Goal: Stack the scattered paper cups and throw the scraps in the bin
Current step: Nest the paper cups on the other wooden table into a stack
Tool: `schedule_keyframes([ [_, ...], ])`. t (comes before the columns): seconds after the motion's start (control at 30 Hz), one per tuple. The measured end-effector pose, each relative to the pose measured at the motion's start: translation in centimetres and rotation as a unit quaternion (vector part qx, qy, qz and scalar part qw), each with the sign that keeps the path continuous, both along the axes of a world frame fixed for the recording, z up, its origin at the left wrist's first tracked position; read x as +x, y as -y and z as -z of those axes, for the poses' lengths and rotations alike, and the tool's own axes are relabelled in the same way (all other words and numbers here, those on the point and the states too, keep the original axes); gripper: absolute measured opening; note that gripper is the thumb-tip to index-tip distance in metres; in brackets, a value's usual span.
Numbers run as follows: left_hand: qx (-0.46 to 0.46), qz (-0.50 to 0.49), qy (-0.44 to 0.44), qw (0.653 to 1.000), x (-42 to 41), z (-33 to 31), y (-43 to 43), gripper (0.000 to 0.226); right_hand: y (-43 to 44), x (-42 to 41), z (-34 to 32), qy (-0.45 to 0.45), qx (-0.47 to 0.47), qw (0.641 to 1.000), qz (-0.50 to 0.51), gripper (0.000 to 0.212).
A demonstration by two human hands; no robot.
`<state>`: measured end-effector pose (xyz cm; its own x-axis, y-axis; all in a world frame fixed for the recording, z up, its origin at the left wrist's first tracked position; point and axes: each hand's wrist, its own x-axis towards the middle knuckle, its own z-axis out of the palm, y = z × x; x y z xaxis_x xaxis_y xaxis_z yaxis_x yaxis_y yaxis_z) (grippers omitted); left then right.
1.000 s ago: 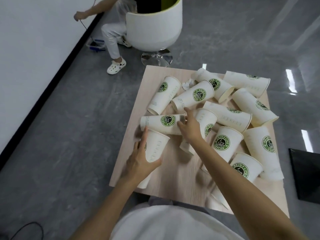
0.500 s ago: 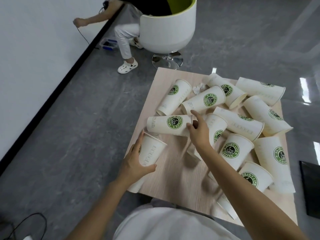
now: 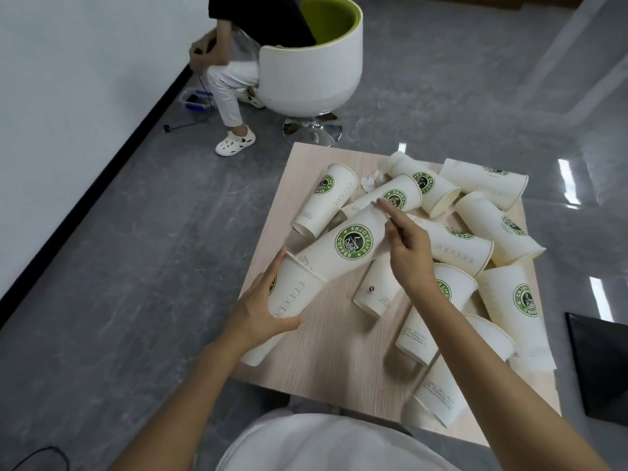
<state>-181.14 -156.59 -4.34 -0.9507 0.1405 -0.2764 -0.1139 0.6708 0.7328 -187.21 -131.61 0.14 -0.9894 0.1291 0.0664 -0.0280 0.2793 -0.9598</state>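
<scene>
Your left hand point(image 3: 261, 309) grips a paper cup point(image 3: 294, 294) at the bench's point(image 3: 333, 355) left edge. Your right hand point(image 3: 407, 256) pinches the rim of a second cup point(image 3: 346, 248), its base meeting the first's mouth. Other cups point(image 3: 489, 180) lie scattered beyond.

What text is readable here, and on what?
"ENJOY LIFE COFFEE": green logo on the upper cup, pinched by the right hand.
"ENJOY", "COFFEE": same logo on the right-edge cup, middle word unclear.
Grey lettering on the lower cup, in the left hand: blurred.
Small print near the middle cup base: too small.
</scene>
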Motion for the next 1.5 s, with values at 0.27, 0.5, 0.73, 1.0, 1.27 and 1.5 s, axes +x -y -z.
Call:
schedule_keyframes([
  [0.27,-0.007,0.049,-0.019,0.999,-0.4,-1.2,-2.5,0.12,3.1,2.7,-0.2,0.018,0.033,0.99,-0.137,0.047],
  [0.5,0.012,0.062,-0.026,0.998,-0.8,-2.1,-3.7,0.114,3.8,4.1,0.3,0.036,0.009,0.994,-0.107,0.04],
  [0.73,0.025,0.064,-0.006,0.998,-1.7,-2.0,-4.4,0.108,3.9,4.2,0.6,0.055,0.016,0.994,-0.091,0.035],
  [1.0,0.04,0.059,0.027,0.997,-1.6,-1.1,-5.5,0.107,3.4,4.1,1.6,0.061,-0.02,0.994,-0.084,0.029],
  [1.27,0.033,0.035,0.03,0.998,-2.0,-0.6,-5.6,0.111,-3.0,-0.8,3.1,0.022,0.099,0.994,0.036,0.029],
  [1.5,0.027,0.05,0.022,0.998,-2.1,0.1,-5.6,0.109,-6.8,-3.5,5.1,0.058,0.242,0.968,0.039,0.035],
])
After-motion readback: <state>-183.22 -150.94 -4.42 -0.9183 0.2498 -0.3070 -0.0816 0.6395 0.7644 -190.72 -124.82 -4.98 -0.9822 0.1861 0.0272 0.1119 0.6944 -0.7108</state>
